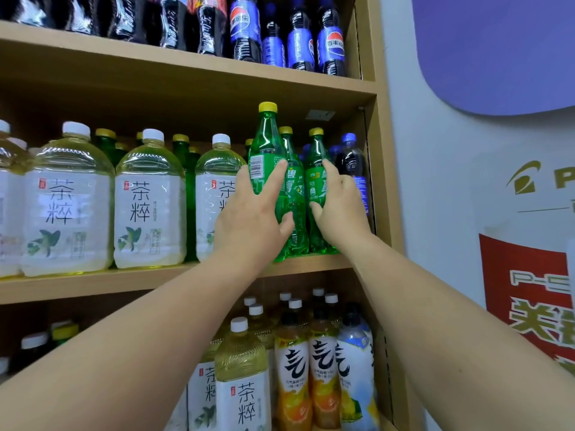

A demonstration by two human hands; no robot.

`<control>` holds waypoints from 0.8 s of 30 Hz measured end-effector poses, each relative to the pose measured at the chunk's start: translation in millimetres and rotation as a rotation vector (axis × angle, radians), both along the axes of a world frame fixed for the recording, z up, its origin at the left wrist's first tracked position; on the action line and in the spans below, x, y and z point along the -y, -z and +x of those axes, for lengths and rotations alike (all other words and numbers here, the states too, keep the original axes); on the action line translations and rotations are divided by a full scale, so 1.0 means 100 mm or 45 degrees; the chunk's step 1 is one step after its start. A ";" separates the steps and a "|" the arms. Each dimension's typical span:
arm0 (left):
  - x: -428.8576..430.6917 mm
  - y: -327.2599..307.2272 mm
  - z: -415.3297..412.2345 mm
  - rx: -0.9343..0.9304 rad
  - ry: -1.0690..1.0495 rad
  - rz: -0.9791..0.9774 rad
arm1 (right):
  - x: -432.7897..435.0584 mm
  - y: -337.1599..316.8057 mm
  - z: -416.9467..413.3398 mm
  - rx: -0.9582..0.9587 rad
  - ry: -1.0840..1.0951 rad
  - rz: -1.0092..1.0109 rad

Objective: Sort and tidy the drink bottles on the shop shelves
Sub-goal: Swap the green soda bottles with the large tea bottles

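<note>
Three green soda bottles with yellow caps stand at the right end of the middle shelf (pixel 155 281). My left hand (pixel 252 213) grips the tallest-looking front bottle (pixel 264 144), which leans slightly left, its barcode facing me. A second green bottle (pixel 295 188) stands just behind it, between my hands. My right hand (pixel 337 203) grips the third green bottle (pixel 315 169), thumb on its front and fingers round its right side. A dark cola bottle with a blue cap (pixel 351 157) stands in the corner behind my right hand.
Large pale tea bottles (pixel 149 200) fill the middle shelf to the left, with more green bottles behind them. Blue-labelled cola bottles (pixel 245 29) line the top shelf. The lower shelf holds tea and orange drink bottles (pixel 292 362). The shelf's side panel (pixel 382 169) is close on the right.
</note>
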State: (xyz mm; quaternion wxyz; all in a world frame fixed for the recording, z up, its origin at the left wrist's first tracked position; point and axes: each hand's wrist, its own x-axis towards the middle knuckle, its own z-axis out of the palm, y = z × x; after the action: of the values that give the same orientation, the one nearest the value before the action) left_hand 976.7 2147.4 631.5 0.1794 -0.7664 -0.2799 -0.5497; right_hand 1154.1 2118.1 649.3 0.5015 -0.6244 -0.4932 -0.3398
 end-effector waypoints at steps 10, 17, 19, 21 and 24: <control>0.13 0.02 -0.06 0.051 0.120 -0.184 | 0.06 0.23 -0.13 -0.069 0.014 0.013; 0.13 -0.14 -0.63 0.281 0.195 -0.093 | 0.14 0.08 -0.72 0.122 -0.125 0.138; 0.09 -0.18 -0.84 0.320 0.189 -0.111 | 0.08 0.06 -0.93 0.151 -0.237 0.128; 0.05 -0.18 -1.03 0.331 0.168 -0.123 | 0.00 0.06 -1.12 0.143 -0.310 0.082; 0.00 -0.11 -1.27 0.305 0.132 -0.152 | -0.14 0.09 -1.32 0.074 -0.360 -0.027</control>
State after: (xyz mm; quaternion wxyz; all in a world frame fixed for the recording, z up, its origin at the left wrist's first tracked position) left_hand 849.9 2147.6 642.4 0.0703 -0.7180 -0.2915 -0.6281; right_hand 1021.9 2131.8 640.2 0.5231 -0.5439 -0.5941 -0.2784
